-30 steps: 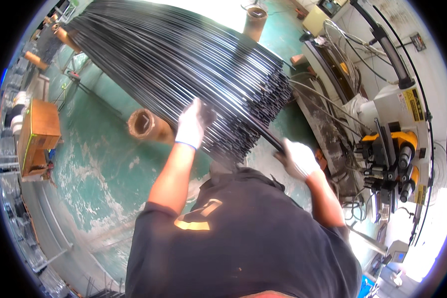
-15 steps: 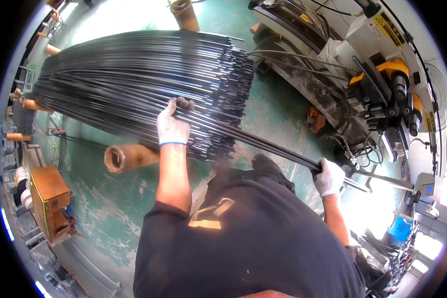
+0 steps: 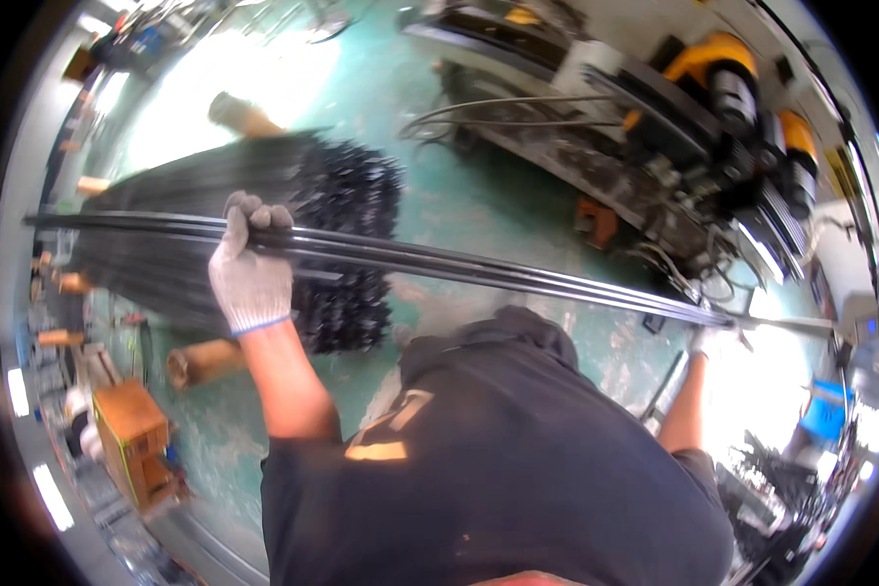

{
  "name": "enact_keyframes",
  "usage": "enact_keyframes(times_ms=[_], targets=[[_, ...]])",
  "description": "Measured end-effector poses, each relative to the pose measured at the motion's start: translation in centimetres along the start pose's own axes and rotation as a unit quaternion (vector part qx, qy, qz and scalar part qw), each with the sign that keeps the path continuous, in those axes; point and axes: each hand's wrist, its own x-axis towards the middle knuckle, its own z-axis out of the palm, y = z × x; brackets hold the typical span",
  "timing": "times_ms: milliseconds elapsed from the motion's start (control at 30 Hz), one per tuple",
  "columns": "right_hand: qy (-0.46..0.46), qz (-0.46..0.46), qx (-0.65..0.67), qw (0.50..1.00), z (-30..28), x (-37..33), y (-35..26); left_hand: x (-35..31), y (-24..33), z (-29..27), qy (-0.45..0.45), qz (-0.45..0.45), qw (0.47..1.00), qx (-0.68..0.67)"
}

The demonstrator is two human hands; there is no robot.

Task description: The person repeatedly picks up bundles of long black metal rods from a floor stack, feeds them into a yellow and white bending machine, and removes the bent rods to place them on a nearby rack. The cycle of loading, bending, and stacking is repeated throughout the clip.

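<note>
Left fingers (image 3: 259, 213), knit-gloved, clasp slender, glossy rods (image 3: 439, 265); right hand (image 3: 719, 342) blurred, grip unclear.

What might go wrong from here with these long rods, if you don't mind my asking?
The held rods reach well past the left hand, so their far ends might swing or catch on the stack. Several share that hand's grasp, so one could slide loose. Near the right hand, their other ends might snag the cables, though the gap is unclear.
</note>
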Motion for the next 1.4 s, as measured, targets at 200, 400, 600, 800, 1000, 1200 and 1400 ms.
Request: enact_keyframes(times_ms=[200,400,600,800,1000,1200,1400], targets=[[-0.377,0.257,0.827,0.329,1.3,-6.3,-13.2,0.0,-15.9,11.8,-0.031,-0.126,0.991,0.031],[-0.245,0.322,0.825,0.394,1.4,0.4,-15.5,6.9,-16.0,16.4,-0.201,-0.18,0.959,0.093],[-0.188,0.248,0.855,0.415,-0.5,6.9,-15.3,20.4,-13.4,13.6,-0.212,-0.154,0.964,0.048],[-0.112,0.188,0.814,0.537,0.7,11.1,-18.2,26.7,-22.3,14.6,-0.161,-0.141,0.967,0.14],[0.042,0.211,0.748,0.628,2.3,16.2,-22.8,33.7,-31.1,15.0,-0.014,-0.24,0.963,0.125],[0.025,0.21,0.746,0.632,6.3,20.4,-24.3,34.6,-38.6,19.1,0.067,-0.28,0.947,0.141],[0.052,0.208,0.601,0.77,8.6,21.4,-27.0,32.0,-42.9,23.0,0.046,-0.358,0.924,0.122]])
